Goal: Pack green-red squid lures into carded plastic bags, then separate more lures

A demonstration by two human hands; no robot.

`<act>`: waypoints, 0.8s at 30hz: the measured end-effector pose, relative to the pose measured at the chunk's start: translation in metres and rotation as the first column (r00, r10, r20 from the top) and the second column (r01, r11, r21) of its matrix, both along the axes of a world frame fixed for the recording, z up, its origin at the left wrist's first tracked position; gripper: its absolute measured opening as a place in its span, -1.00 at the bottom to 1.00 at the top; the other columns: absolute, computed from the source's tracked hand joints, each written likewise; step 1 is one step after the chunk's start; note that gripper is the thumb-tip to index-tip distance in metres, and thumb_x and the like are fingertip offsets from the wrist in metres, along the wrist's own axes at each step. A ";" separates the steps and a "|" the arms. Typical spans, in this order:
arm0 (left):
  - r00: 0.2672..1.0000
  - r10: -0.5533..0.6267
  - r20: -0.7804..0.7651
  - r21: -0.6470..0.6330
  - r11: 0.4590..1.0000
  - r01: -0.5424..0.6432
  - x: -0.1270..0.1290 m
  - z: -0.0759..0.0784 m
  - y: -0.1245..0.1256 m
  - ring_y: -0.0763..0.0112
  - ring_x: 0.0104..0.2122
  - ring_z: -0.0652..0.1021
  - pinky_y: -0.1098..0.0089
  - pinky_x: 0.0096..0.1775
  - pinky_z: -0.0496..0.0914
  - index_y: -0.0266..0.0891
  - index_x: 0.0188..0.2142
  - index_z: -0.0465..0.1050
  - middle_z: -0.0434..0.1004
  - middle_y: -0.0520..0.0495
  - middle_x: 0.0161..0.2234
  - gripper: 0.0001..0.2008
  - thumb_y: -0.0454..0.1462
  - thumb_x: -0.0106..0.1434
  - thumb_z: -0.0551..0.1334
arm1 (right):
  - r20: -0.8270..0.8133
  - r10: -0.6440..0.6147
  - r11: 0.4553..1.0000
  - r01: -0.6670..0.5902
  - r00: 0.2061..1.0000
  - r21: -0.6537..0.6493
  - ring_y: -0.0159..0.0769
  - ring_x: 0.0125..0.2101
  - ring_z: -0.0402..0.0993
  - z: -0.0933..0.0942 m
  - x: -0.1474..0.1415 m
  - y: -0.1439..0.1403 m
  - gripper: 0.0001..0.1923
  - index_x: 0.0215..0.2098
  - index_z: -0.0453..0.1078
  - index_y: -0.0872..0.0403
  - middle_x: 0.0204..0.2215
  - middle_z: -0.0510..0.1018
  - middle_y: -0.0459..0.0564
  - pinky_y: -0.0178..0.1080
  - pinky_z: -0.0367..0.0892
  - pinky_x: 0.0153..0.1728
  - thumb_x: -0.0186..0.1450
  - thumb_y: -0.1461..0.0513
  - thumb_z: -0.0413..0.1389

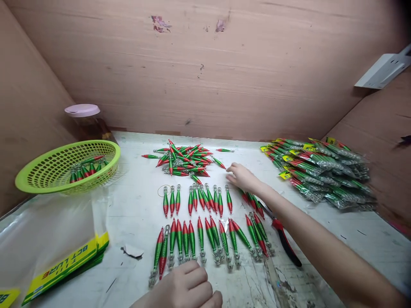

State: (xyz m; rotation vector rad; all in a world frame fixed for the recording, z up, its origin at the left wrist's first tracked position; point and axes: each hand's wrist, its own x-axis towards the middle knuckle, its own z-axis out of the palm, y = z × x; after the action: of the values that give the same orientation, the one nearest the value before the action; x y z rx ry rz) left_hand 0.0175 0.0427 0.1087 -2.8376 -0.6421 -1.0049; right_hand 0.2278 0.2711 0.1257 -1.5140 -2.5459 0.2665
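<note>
My right hand (243, 177) reaches past the rows of lures, its fingers a little apart with nothing visible in them. Its fingertips are close to the red tip of a loose green-and-red fishing lure (219, 162) at the edge of a heap of lures (188, 158). My left hand (189, 285) rests low at the front with curled fingers, and whatever is inside them is hidden. Just beyond it lies a front row of lures (200, 234), hooks mostly toward me. Behind that is a second row (190, 200), hooks pointing away. My right forearm partly covers more lures (258, 207).
Red-and-black pliers (285, 246) lie beneath my right forearm. Packaged lures (324, 173) are piled at the right. At the left are a yellow-green basket (25, 179) holding several lures, a lidded jar (91, 124) and clear bags with yellow header cards (64, 267). Cardboard walls (205, 98) enclose the table.
</note>
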 end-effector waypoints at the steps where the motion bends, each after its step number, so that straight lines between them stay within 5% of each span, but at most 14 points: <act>1: 0.999 0.006 0.043 0.024 1.000 -0.007 -0.002 -0.001 0.001 0.43 -0.64 0.20 0.37 -0.57 0.12 -0.36 -0.40 0.38 0.18 -0.01 -0.66 -0.71 -0.42 0.37 -0.05 | 0.011 -0.049 0.999 0.049 0.999 -0.008 -0.18 -0.09 0.38 -0.002 -0.013 0.019 -0.79 -0.13 0.39 0.23 -0.11 0.43 0.17 -0.12 0.29 -0.04 0.31 0.26 0.07; 7: 0.995 0.014 0.096 0.013 1.000 -0.016 -0.014 -0.004 0.002 0.42 -0.65 0.17 0.37 -0.59 0.06 -0.35 -0.39 0.38 0.16 0.00 -0.68 -0.74 -0.38 0.38 -0.02 | 0.029 -0.224 0.965 0.226 0.974 -0.134 -0.31 -0.28 0.45 -0.005 -0.049 0.074 -0.79 -0.31 0.40 0.20 -0.32 0.49 -0.01 -0.17 0.38 -0.20 0.31 0.17 0.12; 18: 0.970 0.120 0.212 -0.349 0.936 -0.040 -0.016 0.004 -0.004 0.39 -0.54 0.27 0.39 -0.52 0.11 -0.27 -0.29 0.30 0.35 -0.04 -0.53 -0.86 -0.46 0.18 0.07 | -0.211 -0.360 0.905 0.286 0.909 -0.314 -0.44 -0.49 0.38 -0.009 -0.029 0.035 -0.78 -0.40 0.37 0.19 -0.50 0.44 -0.11 -0.30 0.36 -0.38 0.30 0.18 0.13; 24: 0.982 0.098 0.163 -0.329 0.943 -0.040 -0.017 0.000 -0.004 0.37 -0.56 0.30 0.37 -0.52 0.10 -0.25 -0.30 0.30 0.36 -0.05 -0.55 -0.87 -0.44 0.18 0.07 | -0.508 -0.461 0.860 0.224 0.728 -0.459 -0.53 -0.65 0.19 0.003 -0.062 0.032 -0.73 -0.42 0.30 0.20 -0.61 0.30 -0.18 -0.42 0.19 -0.60 0.34 0.15 0.07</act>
State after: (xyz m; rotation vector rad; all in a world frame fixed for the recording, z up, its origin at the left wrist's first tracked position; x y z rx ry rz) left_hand 0.0004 0.0384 0.1086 -2.9917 -1.0059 -1.2561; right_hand 0.1657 0.3034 0.1285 -1.6435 -1.7205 1.0404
